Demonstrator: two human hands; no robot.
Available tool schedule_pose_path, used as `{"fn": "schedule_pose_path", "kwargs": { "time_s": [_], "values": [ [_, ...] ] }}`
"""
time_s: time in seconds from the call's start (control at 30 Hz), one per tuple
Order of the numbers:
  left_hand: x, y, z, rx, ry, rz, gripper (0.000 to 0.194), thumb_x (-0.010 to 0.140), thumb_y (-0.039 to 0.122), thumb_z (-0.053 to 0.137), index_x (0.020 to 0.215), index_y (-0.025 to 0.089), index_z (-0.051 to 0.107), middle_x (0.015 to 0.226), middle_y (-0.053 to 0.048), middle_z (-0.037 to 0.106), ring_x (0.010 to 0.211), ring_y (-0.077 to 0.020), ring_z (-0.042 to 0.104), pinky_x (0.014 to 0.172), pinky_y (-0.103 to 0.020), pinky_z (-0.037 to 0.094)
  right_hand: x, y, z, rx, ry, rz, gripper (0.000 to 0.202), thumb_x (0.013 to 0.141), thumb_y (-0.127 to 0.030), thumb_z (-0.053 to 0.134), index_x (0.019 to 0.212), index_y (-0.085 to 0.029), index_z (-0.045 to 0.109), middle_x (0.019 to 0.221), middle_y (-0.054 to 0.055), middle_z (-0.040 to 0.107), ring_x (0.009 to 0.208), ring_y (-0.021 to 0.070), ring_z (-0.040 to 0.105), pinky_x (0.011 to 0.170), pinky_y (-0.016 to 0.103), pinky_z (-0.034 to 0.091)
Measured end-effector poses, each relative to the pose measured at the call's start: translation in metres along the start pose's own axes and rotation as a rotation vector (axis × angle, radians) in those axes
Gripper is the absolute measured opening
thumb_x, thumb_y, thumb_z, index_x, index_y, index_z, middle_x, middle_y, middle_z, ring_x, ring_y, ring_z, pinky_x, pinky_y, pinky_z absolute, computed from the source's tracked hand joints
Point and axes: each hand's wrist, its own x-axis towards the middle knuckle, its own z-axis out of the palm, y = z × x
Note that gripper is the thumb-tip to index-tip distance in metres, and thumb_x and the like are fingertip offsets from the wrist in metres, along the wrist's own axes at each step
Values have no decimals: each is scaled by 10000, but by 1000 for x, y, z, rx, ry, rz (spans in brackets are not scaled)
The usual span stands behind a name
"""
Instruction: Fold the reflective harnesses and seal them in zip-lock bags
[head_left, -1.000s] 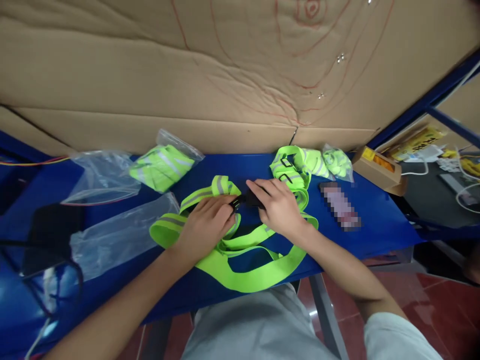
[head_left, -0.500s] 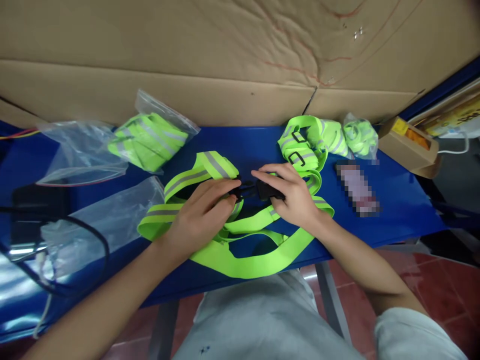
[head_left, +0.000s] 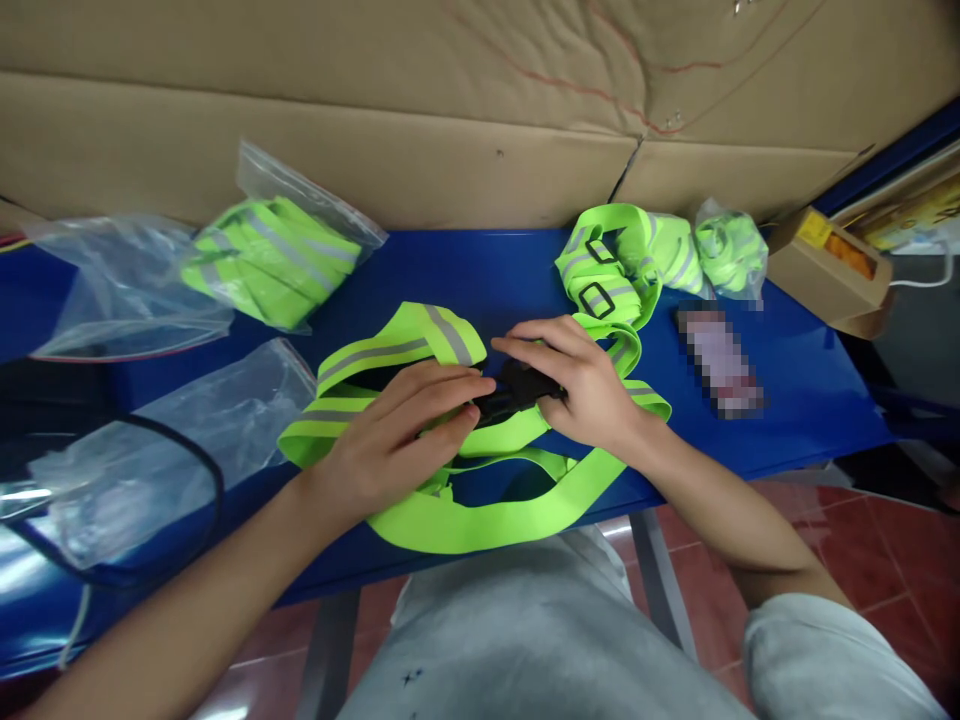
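Note:
Yellow-green reflective straps [head_left: 480, 525] with grey stripes lie looped on the blue table [head_left: 787, 420]. Between my hands is a black plastic buckle [head_left: 517, 388] in two halves that now touch or overlap. Fingers and thumb of my left hand [head_left: 409, 425] close on the left half, close to the strap end. My right hand [head_left: 589, 385] grips the wider right half between thumb and fingers. How far the halves are joined is partly hidden by the fingers.
A bagged green strap bundle [head_left: 274, 262] and clear plastic bags [head_left: 135, 285] lie at the left, near a black cable [head_left: 214, 470]. At the right are rolled straps [head_left: 611, 265], another bagged bundle [head_left: 729, 255], a blurred phone [head_left: 720, 360] and a cardboard box [head_left: 829, 270]. Cardboard stands behind.
The buckle halves, apart before with the prongs showing between them, have come together. My left hand has moved slightly down, and the view has shifted a little.

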Motion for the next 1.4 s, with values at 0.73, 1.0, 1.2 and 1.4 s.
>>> {"fn": "schedule_pose_path", "kwargs": {
  "time_s": [0.73, 1.0, 1.2, 1.4],
  "values": [
    [6, 1, -12, -59, -263, -314, 907, 838, 772, 708, 1541, 259, 454, 1363, -149, 703, 1310, -405, 657, 1199, -713, 430, -7, -20, -10, -19, 278, -151, 579, 963, -254, 613, 1516, -333, 459, 1408, 60, 625, 1310, 296, 628, 1110, 497, 525],
    [4, -7, -33, -579, -514, -656, 1281, 621, 581, 982, 1664, 472, 247, 1659, -85, 470, 1477, -465, 506, 1147, -607, 535, 4, -13, -14, 462, 274, 89, 627, 946, -428, 722, 1507, -333, 458, 1239, 58, 684, 1026, 242, 689, 941, 457, 633],
    [6, 1, -19, -618, -446, -699, 1173, 602, 573, 983, 1599, 396, 391, 1596, -93, 526, 1423, -438, 555, 1154, -585, 526, 4, -10, -11, 444, 301, 150, 553, 962, -483, 699, 1450, -314, 502, 1227, 64, 686, 1041, 234, 685, 974, 466, 611],
    [5, 15, -6, -632, -241, -732, 1027, 640, 492, 990, 1490, 301, 446, 1368, -115, 635, 1157, -335, 698, 966, -459, 603, 4, -18, -6, 447, 275, 181, 537, 974, -446, 668, 1447, -257, 500, 1194, 74, 692, 1014, 214, 692, 959, 415, 610]
  ]
}}
